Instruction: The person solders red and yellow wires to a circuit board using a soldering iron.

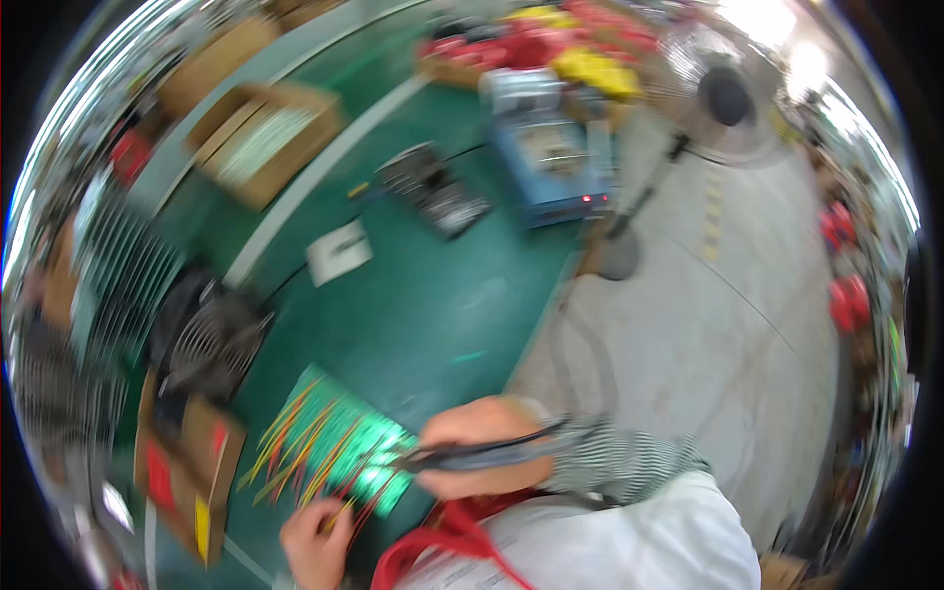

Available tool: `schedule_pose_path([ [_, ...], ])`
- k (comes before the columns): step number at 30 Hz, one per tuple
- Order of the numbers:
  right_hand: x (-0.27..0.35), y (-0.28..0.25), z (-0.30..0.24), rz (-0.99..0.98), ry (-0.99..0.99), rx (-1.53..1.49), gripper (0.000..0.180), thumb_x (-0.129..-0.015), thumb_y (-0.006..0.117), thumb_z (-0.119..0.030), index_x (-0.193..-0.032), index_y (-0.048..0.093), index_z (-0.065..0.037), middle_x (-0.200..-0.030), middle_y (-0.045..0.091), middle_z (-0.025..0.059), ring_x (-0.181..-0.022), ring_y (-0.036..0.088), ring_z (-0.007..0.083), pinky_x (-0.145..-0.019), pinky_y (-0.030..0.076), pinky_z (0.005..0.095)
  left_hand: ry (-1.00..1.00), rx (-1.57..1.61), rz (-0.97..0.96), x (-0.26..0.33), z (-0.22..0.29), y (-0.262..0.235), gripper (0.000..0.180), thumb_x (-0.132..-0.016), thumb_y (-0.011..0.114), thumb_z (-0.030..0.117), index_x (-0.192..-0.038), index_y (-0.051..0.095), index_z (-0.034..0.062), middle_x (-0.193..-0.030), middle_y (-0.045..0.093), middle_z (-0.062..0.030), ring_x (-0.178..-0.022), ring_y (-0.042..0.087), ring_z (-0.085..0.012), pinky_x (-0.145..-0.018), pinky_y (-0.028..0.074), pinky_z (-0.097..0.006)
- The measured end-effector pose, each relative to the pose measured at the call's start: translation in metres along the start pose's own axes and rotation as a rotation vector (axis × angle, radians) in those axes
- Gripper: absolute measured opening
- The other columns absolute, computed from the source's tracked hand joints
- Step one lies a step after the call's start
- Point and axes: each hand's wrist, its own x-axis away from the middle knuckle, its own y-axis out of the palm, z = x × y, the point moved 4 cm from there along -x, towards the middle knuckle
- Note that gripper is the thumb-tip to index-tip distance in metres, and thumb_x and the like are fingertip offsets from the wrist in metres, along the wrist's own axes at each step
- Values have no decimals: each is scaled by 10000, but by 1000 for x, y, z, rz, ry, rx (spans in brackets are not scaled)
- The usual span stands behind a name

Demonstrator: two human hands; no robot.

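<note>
On the green table lies a green circuit board (pixel 369 447), with several red, yellow and orange wires (pixel 300 442) running across it and past its left edge. My left hand (pixel 317 543) is at the board's near edge, thumb and fingers closed on the ends of some wires. Above the board's right side, my right hand (pixel 477 442) is wrapped round pliers (pixel 492 454) with long grey handles. Their dark tip points left, over the bright, glaring part of the board. Motion blur hides whether the tip touches a wire.
Beyond the board are a white square pad (pixel 339 253), a dark device (pixel 433 189) and a blue machine (pixel 553 182) with red lights. Cardboard boxes (pixel 187 472) and a small fan (pixel 211 339) stand left. A pedestal fan (pixel 726 96) stands right, on the floor.
</note>
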Motion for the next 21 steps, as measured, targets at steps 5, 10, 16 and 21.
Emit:
schedule_pose_path([
  [5,1,1,15,-39,23,-128,147,-740,733,-135,-791,624,-50,-671,622,58,-552,609,147,-500,463,286,-61,-39,-74,-14,-4,12,100,-789,686,118,-797,636,32,-744,636,-115,-658,623,-284,-601,489,-352],
  [10,-7,20,13,-42,10,-67,192,-710,755,-119,-790,610,-21,-675,628,66,-549,599,145,-513,458,267,-50,109,-34,-12,-25,3,107,-771,703,77,-798,632,1,-723,616,-88,-605,575,-208,-555,451,-309],
  [16,-12,29,16,-69,33,-63,186,-704,748,-102,-783,604,-16,-656,626,65,-543,595,142,-507,457,269,-39,127,-65,-14,-24,12,111,-770,702,75,-772,615,6,-691,583,-76,-581,538,-190,-532,422,-315],
  [21,-15,32,22,-76,64,-58,181,-696,741,-88,-782,603,-8,-643,625,64,-534,589,140,-505,456,268,-37,143,-90,-19,-25,16,110,-770,704,77,-766,615,12,-693,587,-80,-586,549,-202,-537,429,-321],
])
